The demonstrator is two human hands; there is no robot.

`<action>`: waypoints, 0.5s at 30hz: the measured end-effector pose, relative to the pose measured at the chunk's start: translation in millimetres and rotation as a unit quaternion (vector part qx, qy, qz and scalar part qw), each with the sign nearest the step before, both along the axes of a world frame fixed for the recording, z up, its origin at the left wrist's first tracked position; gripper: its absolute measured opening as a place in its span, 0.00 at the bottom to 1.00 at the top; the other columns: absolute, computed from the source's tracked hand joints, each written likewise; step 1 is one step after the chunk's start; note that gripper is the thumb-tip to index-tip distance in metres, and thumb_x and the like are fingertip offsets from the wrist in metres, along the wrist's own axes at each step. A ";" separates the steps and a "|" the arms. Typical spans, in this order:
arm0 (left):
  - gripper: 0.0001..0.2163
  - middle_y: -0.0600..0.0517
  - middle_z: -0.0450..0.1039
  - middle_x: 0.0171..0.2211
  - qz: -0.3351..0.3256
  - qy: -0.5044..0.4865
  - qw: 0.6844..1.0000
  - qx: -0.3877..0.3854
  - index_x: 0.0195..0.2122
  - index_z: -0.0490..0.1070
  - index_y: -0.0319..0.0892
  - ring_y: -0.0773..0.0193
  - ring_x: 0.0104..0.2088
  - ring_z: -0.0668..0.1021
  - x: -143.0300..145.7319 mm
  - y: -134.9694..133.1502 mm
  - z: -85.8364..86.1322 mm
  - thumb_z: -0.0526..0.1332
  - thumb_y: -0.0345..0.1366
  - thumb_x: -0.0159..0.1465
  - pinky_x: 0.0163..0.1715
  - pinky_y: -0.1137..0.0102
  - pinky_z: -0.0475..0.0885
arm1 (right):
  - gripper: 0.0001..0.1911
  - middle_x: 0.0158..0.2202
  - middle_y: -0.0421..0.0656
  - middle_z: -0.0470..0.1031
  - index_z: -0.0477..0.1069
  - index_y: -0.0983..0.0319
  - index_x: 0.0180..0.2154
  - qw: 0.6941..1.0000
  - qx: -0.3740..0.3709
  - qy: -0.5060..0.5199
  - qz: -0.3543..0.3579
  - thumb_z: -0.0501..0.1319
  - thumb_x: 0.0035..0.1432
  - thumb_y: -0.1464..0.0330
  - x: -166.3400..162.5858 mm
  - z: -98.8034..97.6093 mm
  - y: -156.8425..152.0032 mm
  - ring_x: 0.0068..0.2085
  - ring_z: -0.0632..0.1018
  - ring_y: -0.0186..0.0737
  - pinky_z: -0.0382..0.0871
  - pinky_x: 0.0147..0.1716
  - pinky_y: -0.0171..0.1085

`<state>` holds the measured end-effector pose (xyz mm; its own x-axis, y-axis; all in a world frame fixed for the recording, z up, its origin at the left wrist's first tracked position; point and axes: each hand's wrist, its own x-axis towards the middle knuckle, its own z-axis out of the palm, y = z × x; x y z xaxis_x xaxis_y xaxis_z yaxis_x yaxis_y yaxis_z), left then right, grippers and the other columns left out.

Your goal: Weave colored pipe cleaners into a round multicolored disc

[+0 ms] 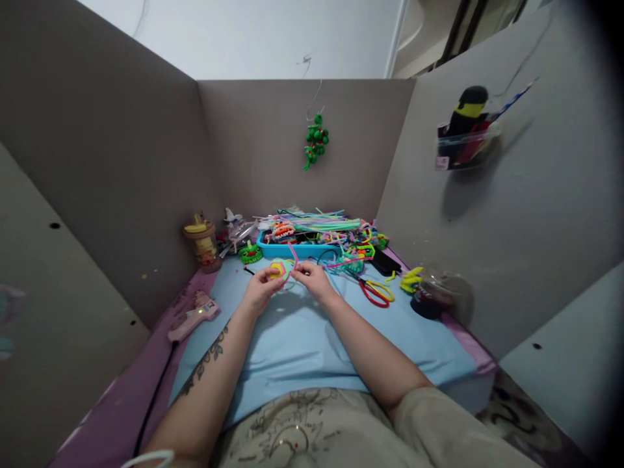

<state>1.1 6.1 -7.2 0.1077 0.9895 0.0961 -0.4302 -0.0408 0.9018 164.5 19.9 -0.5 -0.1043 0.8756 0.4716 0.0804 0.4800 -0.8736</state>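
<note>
Above the near middle of the table, my left hand (263, 286) is closed on a small round pipe-cleaner craft (279, 268) in yellow, mint green and pink. My right hand (313, 279) is closed in a pinch on a pink pipe cleaner (294, 252) at the right side of this craft. One end of the pink strand sticks up between the hands. The fingertips partly cover the craft, so its full shape is hidden. Just beyond the hands stands a blue tray (297, 250) heaped with pipe cleaners and finished pieces.
Scissors (377, 292) with red and yellow handles lie right of my hands, near a black phone (385, 262) and a dark-based jar (429, 300). At left are a pink glue gun (195, 318) with a cord, a green craft (250, 253) and a cup (203, 244). Grey panels enclose the table.
</note>
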 end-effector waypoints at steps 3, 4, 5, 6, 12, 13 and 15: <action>0.16 0.53 0.74 0.28 -0.008 0.001 1.000 0.006 0.30 0.71 0.39 0.68 0.24 0.74 -0.8 -1.1 1.5 0.72 0.31 0.39 0.26 0.71 0.70 | 0.11 0.22 0.37 0.67 0.71 0.63 0.22 0.997 -0.047 0.013 0.058 0.64 0.42 0.61 2.4 -1.6 2.5 0.27 0.65 0.33 0.58 0.29 0.33; 0.16 0.52 0.74 0.28 -0.013 0.006 1.000 0.012 0.29 0.71 0.39 0.67 0.24 0.74 -0.8 -1.6 1.8 0.72 0.31 0.39 0.26 0.71 0.70 | 0.12 0.21 0.37 0.66 0.71 0.63 0.22 0.994 -0.069 0.023 0.078 0.65 0.41 0.60 3.3 -1.6 2.7 0.26 0.65 0.32 0.57 0.28 0.33; 0.16 0.52 0.73 0.28 -0.018 0.012 1.000 0.019 0.29 0.71 0.39 0.67 0.24 0.74 -0.6 -2.1 1.9 0.72 0.31 0.39 0.26 0.71 0.69 | 0.12 0.20 0.36 0.66 0.71 0.63 0.22 0.991 -0.091 0.033 0.095 0.66 0.41 0.60 4.1 -1.3 2.6 0.25 0.64 0.31 0.56 0.27 0.33; 0.15 0.52 0.73 0.28 -0.020 0.019 0.999 0.028 0.28 0.71 0.39 0.67 0.25 0.74 -0.3 -2.5 1.8 0.72 0.31 0.38 0.25 0.71 0.69 | 0.13 0.20 0.36 0.65 0.71 0.63 0.22 0.987 -0.111 0.042 0.109 0.66 0.40 0.60 4.7 -0.9 2.0 0.24 0.63 0.31 0.55 0.27 0.33; 0.13 0.52 0.73 0.27 -0.015 0.045 0.995 0.087 0.26 0.71 0.39 0.65 0.26 0.74 1.8 -2.1 0.2 0.72 0.31 0.39 0.26 0.69 0.70 | 0.12 0.21 0.37 0.67 0.71 0.63 0.21 0.988 -0.110 0.067 0.089 0.66 0.39 0.60 0.5 1.2 -3.4 0.26 0.65 0.32 0.57 0.28 0.33; 0.13 0.52 0.73 0.27 -0.014 0.046 0.995 0.091 0.26 0.71 0.39 0.65 0.27 0.74 1.9 -1.9 0.3 0.71 0.31 0.39 0.27 0.69 0.70 | 0.12 0.21 0.37 0.67 0.71 0.63 0.21 0.991 -0.093 0.064 0.075 0.66 0.40 0.60 -0.6 1.2 -3.9 0.26 0.65 0.32 0.57 0.29 0.33; 0.13 0.53 0.73 0.27 -0.007 0.043 0.995 0.092 0.26 0.71 0.39 0.65 0.27 0.74 1.7 -1.8 0.8 0.71 0.31 0.39 0.27 0.69 0.69 | 0.11 0.22 0.38 0.67 0.71 0.63 0.21 0.995 -0.067 0.047 0.054 0.65 0.41 0.61 -2.1 1.1 -4.0 0.27 0.65 0.33 0.58 0.30 0.33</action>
